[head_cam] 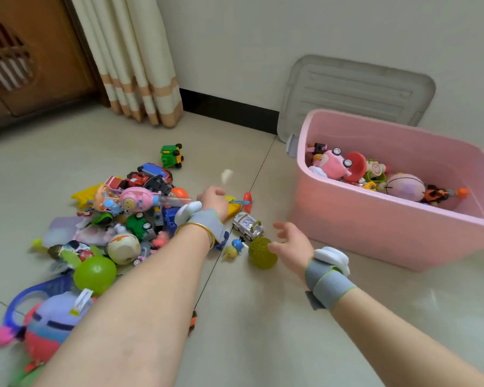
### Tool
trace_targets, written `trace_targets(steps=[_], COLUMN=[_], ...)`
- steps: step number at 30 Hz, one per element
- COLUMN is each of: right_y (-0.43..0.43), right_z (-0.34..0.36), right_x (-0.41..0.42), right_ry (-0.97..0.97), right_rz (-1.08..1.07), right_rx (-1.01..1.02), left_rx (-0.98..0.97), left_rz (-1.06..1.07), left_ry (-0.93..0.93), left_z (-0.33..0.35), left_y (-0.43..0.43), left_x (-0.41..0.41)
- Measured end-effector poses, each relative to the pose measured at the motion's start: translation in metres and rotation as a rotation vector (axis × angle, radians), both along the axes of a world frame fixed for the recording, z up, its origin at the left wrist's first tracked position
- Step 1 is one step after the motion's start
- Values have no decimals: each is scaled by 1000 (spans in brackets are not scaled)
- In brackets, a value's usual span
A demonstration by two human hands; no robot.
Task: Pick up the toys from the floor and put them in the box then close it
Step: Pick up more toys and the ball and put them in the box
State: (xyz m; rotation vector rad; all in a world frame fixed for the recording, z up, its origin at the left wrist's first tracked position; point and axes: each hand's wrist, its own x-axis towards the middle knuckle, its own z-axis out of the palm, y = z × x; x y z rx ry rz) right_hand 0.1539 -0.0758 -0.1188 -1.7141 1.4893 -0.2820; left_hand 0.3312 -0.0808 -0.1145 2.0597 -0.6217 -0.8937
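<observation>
Toy pile [129, 216] on floor at left, most toys not yet in box. Our left hand [213, 201] closed on yellow toy [233, 209]. Our right hand [291, 244], fingers spread, empty, beside spiky ball [261, 253]. Pink box [375, 219] at right, lid [355, 90] against wall. Risk, we think: ball rolls away if touched carelessly.

**Colours around the pink box**

The box [375, 219] is plain pale pink. Behind it a lid [358, 90] is grey with ridged stripes. Inside the box lie a pink car [334, 162] with white wheels, a red disc [356, 163] and a pale lilac ball [405, 187]. Left of the box, a spiky ball [261, 254] is olive-yellow and a smooth ball [95, 273] bright green. Farther left of the box, a truck [171, 155] is green and yellow. The curtain [134, 60], far left of the box, is cream with tan bands. Both wristbands [329, 287] are grey, edged green.
</observation>
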Motion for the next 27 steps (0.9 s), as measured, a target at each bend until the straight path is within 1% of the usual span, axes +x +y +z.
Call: trace_targets(steps=[2, 5, 10, 14, 16, 20, 23, 27], right_y=[-3, -15, -29, -32, -30, -31, -33, -26], right_z=[-8, -21, -43, -62, -65, -64, -63, -61], right_x=[5, 19, 41, 43, 41, 28, 23, 23], right_ry=[153, 287, 420, 472, 410, 255, 86, -230], right_rz=[137, 260, 380, 446, 420, 346, 215, -73], right_rx=[-88, -160, -141, -149, -150, -67, 91, 353], left_rx=[76, 191, 315, 539, 583, 577, 615, 593], left_rz=[-74, -243, -447, -656, -680, -641, -651, -628], left_ry=[-191, -457, -619, -683, -697, -704, -673, -593], left_z=[-11, -20, -30, -40, -46, -49, -46, -43], left_y=[9, 18, 25, 42, 49, 47, 39, 37], left_x=[2, -1, 5, 12, 11, -3, -13, -15])
